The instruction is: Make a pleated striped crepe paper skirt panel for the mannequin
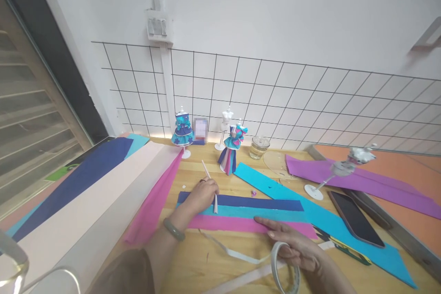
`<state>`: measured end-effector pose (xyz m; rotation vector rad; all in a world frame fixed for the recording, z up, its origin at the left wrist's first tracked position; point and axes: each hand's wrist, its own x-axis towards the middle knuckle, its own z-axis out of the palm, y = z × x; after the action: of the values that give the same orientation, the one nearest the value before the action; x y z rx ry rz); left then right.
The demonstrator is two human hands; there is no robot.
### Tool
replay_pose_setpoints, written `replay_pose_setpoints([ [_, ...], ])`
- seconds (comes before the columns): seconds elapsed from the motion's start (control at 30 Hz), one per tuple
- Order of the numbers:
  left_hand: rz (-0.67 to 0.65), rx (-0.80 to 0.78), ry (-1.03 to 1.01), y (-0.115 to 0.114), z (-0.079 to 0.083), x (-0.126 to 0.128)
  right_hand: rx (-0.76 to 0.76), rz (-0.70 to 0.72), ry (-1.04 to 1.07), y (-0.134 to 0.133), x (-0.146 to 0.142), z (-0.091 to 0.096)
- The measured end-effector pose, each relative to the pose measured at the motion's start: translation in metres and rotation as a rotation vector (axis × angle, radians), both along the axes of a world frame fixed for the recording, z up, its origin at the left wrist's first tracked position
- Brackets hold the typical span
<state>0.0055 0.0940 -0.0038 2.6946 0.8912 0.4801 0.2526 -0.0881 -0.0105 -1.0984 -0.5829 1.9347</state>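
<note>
My left hand (202, 194) is closed around a narrow pale stick-like strip (216, 205), whose lower end rests on layered crepe paper. That paper lies flat in three bands: navy (255, 202), light blue (265, 214) and pink (237, 224). My right hand (299, 248) has a roll of white tape (274, 266) hooked in its curled fingers. Its outstretched index finger touches the pink band. A loose white ribbon-like strip (237, 253) curves across the table between the hands.
Long crepe paper sheets (86, 188) cover the left side. Small dress forms stand behind, one in a blue dress (182, 131), another in a multicoloured gown (234, 140). At right are a blue strip (327, 216), a phone (356, 218), a cutter (353, 252) and a tilted bare form (344, 167).
</note>
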Motion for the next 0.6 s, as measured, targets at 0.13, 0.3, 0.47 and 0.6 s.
replay_pose_setpoints([
  [0.13, 0.247, 0.020, -0.016, 0.022, 0.005, -0.019, 0.000, 0.015, -0.003, -0.001, 0.000, 0.003],
  [0.3, 0.506, -0.027, -0.050, 0.021, 0.023, -0.043, 0.004, 0.028, -0.013, 0.000, -0.001, 0.004],
  [0.47, 0.164, -0.300, -0.086, -0.045, 0.050, -0.043, 0.003, 0.004, -0.061, 0.000, -0.002, 0.005],
  [0.6, -0.206, -0.533, -0.086, -0.098, 0.053, -0.035, -0.001, 0.019, -0.120, 0.000, -0.006, 0.010],
])
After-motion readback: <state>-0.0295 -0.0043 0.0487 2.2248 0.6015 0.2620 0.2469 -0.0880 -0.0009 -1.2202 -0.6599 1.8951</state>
